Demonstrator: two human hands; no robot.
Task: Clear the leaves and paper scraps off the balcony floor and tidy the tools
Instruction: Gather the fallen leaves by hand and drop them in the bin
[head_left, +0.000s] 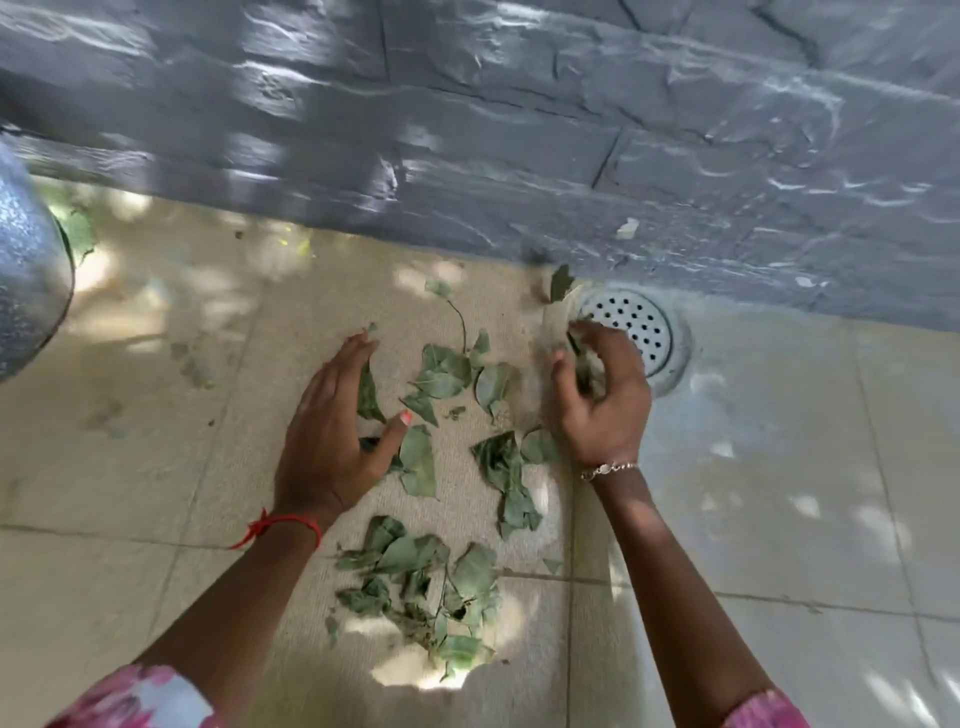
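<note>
A grey rough-stone wall (519, 130) runs along the top, above a beige tiled floor (779, 467) dappled with light. A speckled metal vessel (26, 270) sits at the left edge, and a round perforated drain (636, 325) lies against the wall. Green leaves (441, 384) are strewn between both hands, more heaped nearer the person. The left hand (332, 431) lies flat, fingers released, touching leaves. The right hand (605, 395) has fingers clenched on a few leaves beside the drain
</note>
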